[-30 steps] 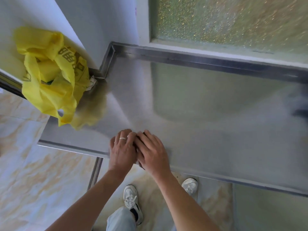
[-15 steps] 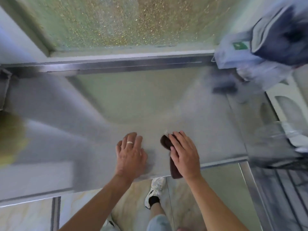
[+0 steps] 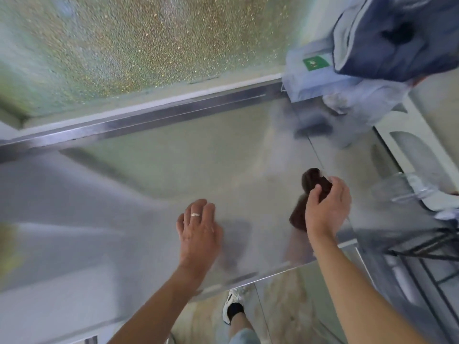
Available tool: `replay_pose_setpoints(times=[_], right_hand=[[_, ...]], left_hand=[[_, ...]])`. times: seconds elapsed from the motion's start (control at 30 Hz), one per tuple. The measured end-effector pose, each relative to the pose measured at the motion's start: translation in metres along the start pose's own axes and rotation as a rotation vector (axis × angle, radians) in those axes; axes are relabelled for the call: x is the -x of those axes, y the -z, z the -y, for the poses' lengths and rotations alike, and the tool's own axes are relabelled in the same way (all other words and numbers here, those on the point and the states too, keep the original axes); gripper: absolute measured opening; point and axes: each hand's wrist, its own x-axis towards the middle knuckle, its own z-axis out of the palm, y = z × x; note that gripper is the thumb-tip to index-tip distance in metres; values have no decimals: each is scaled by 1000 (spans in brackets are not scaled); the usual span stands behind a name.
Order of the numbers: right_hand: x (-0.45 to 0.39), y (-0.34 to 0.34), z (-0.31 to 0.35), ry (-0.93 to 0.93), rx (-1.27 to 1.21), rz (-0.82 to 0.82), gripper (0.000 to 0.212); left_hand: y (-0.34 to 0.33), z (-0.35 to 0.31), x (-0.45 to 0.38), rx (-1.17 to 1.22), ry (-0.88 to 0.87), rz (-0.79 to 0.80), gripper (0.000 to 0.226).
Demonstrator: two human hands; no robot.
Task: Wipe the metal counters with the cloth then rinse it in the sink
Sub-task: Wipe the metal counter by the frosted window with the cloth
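A dark brown cloth (image 3: pixel 313 182) is gripped by my right hand (image 3: pixel 327 207) near the right end of the metal counter (image 3: pixel 173 170); its lower end hangs below my fingers. My left hand (image 3: pixel 198 229), with a ring on one finger, lies over the counter's front part with relaxed fingers and holds nothing. The counter is brushed steel with a raised back rim under a frosted window. No sink shows clearly in this blurred view.
Blue and pale bags (image 3: pixel 387 40) sit at the counter's back right corner. To the right stand a white appliance (image 3: pixel 417 155), a clear plastic item (image 3: pixel 392 189) and a dark wire rack (image 3: pixel 427 247). Tiled floor and my shoe (image 3: pixel 232 306) lie below the front edge.
My view swung right, away from the yellow bag. My hands came apart; my right hand slid the cloth rightwards along the counter and now lifts it slightly.
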Motion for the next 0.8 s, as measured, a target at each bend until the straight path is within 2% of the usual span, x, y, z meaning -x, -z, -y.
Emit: replay_pose_setpoints(times=[0.07, 0.13, 0.27, 0.4, 0.5, 0.6, 0.7, 0.8], right_hand=[[2, -14, 16, -99, 59, 1, 42], [8, -32, 35, -43, 72, 49, 47], [29, -65, 82, 292, 30, 240, 53], [92, -59, 121, 668, -84, 467, 51], [114, -49, 123, 883, -177, 497, 42], [81, -52, 111, 745, -225, 327, 37], [19, -60, 88, 454, -144, 158, 36], [-9, -73, 80, 251, 68, 167, 46]], left_hand=[[2, 4, -7, -15, 22, -9, 36], [3, 10, -13, -14, 45, -25, 37], [5, 21, -22, 1, 84, -36, 35], [13, 27, -32, 75, 181, -110, 23], [19, 32, -40, 102, 213, -133, 22], [21, 41, -48, 52, 198, -152, 18], [26, 48, -54, 11, 217, -100, 34], [28, 60, -52, -61, 229, -23, 51]])
